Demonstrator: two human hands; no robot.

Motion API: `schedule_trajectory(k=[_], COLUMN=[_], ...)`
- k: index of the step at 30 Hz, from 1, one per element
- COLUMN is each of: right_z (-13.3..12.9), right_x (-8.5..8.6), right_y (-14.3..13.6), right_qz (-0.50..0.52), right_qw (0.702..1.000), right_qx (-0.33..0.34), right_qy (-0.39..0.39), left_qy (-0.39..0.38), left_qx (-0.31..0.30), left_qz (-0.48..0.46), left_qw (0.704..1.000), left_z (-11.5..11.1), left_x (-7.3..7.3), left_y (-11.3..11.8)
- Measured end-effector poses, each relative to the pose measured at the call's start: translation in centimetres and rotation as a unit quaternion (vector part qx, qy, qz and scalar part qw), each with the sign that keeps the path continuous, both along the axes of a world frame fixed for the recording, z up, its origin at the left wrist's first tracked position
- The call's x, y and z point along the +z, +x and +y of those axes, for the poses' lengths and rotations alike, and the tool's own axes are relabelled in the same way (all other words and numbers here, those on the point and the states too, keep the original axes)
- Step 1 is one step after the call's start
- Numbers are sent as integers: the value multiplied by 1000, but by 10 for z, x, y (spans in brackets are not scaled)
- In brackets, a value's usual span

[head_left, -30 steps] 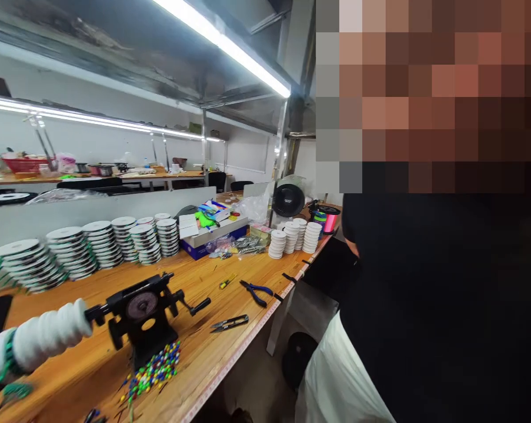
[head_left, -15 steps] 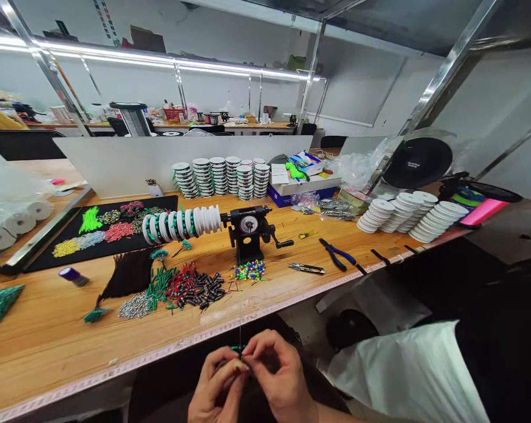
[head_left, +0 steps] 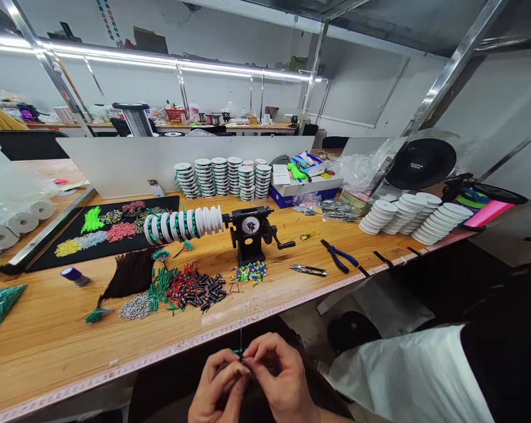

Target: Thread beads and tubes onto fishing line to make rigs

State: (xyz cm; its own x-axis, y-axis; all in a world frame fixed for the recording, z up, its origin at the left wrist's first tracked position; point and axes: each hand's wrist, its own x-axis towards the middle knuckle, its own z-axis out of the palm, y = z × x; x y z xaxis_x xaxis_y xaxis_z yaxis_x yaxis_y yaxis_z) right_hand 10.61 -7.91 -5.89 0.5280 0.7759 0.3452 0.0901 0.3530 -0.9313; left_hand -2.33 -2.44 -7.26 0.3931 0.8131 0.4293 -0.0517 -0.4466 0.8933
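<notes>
My left hand (head_left: 218,385) and my right hand (head_left: 278,371) meet in front of the table edge, fingertips pinched close together. Between them is a thin fishing line (head_left: 241,320) with a small dark and green piece (head_left: 240,353) on it; its exact form is too small to make out. The line runs up taut towards the hand-cranked winder (head_left: 250,229). White spools (head_left: 183,225) sit in a row on the winder's shaft, several with green pieces round them. Below the winder lie multicoloured beads (head_left: 251,271) and piles of black-and-red tubes (head_left: 194,291) and green tubes (head_left: 163,288).
Pliers (head_left: 339,256) and thread snips (head_left: 308,269) lie right of the winder. Stacks of white spools (head_left: 417,214) stand at the right, wound spools (head_left: 219,176) at the back. A black mat (head_left: 44,258) with coloured piles and a purple-capped bottle (head_left: 74,276) are at left.
The view has shifted very slightly. Both hands keep nearly the same pinching pose around the line.
</notes>
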Motion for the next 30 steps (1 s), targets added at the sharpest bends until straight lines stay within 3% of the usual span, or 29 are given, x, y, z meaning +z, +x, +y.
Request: schedule_trajectory(k=[10,16,25,30], right_z=[-3,-3,-4,-3], right_x=[5,3,6,6], right_y=[5,1,2,1], right_qz=[-72,18,-1,-15], right_qw=[996,1000,999,1000], right_qx=[46,14,37,-11], right_qy=[27,-10,-19,6], left_qy=[-4,-61,-41,-25], left_qx=[-11,20,10,11], left_qz=[5,5,29,25], left_qw=[1000,998,999,999], left_z=[0,-5,-5,-5], left_x=[0,7,8,9], left_y=[-1,1,1,1])
